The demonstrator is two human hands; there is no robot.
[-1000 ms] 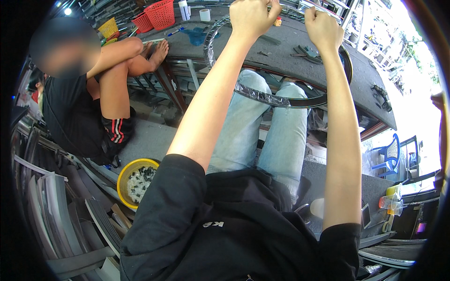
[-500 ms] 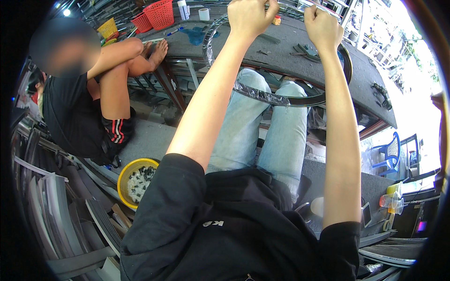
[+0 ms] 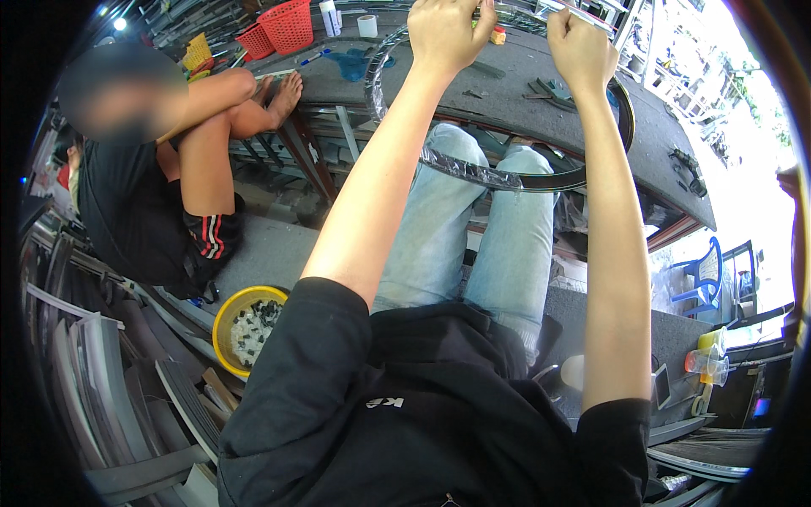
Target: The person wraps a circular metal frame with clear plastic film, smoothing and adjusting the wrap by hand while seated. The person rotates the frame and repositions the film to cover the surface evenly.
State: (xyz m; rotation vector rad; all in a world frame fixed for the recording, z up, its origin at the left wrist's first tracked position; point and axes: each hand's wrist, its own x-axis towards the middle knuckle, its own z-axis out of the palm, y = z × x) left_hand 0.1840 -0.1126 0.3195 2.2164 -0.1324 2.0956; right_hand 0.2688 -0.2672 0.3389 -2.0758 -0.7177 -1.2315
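Note:
A large black hoop (image 3: 553,182), partly wrapped in shiny clear film, rests over the near edge of the grey-topped workbench (image 3: 473,89) and my knees. My left hand (image 3: 445,35) is closed on the far left part of the hoop, its thumb to the right. To its right, my right hand (image 3: 583,52) makes a fist at the hoop's far right part. The fingertips of both hands are turned away from view. Between the hands, a small orange-yellow piece (image 3: 498,36) lies on the bench by the hoop's far rim.
At left a person (image 3: 127,203) sits with a bare foot on the bench edge. A yellow bowl (image 3: 221,334) of small black and clear pieces stands beside me. Red baskets (image 3: 287,25), a white cup (image 3: 367,26), dark scraps (image 3: 553,95) and a dark tool (image 3: 688,173) lie around the bench.
My left hand has shifted very slightly; my right hand and the hoop look still. The seated person's head has moved a little down and right.

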